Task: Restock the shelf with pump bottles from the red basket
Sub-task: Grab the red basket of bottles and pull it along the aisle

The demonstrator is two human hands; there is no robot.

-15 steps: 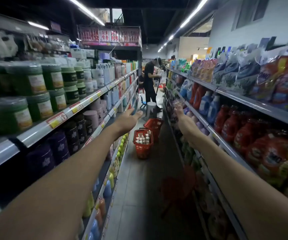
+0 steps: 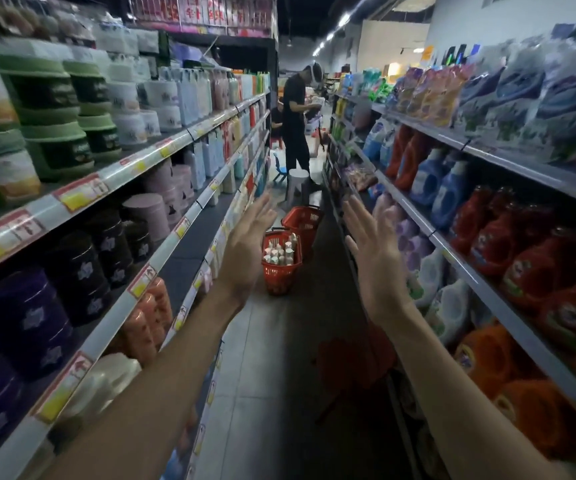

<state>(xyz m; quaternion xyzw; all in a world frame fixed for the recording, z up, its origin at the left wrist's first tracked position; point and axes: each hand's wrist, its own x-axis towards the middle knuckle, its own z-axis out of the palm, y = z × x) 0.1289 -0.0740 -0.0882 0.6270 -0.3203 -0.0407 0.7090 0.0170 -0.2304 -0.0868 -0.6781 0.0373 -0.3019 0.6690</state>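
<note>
Both hands had risen and spread since a moment earlier: left hand (image 2: 245, 244) and right hand (image 2: 373, 251) open, empty, held apart. Red basket (image 2: 281, 268) of upright pump bottles (image 2: 279, 252) stood on floor ahead, between them, nearer the left

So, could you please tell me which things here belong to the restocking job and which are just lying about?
For the job:
- red basket
- pump bottles
- left hand, open
- right hand, open

Just there:
- second red basket
- grey stool
- blue chair
</note>
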